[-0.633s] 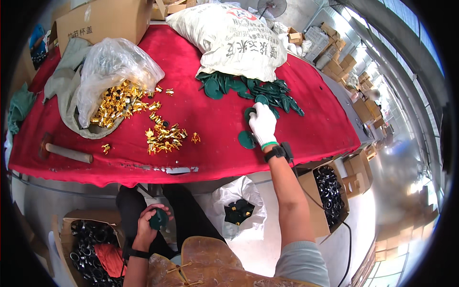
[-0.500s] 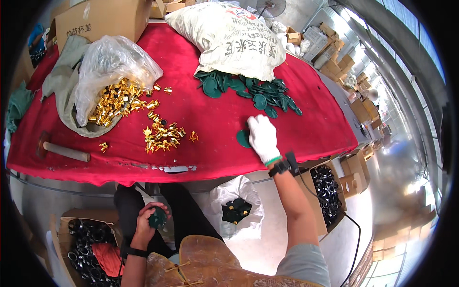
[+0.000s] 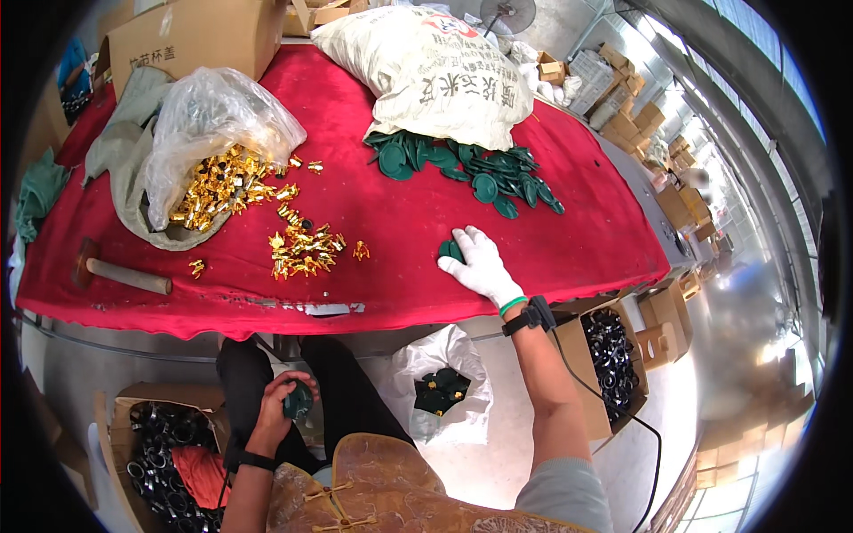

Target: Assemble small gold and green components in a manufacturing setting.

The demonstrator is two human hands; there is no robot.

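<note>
In the head view, the gloved right hand (image 3: 482, 265) reaches over the table (image 3: 391, 266), thumb apart from outstretched fingers, touching 1 green disc (image 3: 449, 250); whether it grips, I cannot tell. The bare left hand (image 3: 276, 400) curls around a green piece (image 3: 298, 402) above the lap. A green pile (image 3: 508, 178) lies beside the white sack (image 3: 426, 80).

Green disc (image 3: 450, 250) partly hidden under right hand (image 3: 480, 266).
</note>
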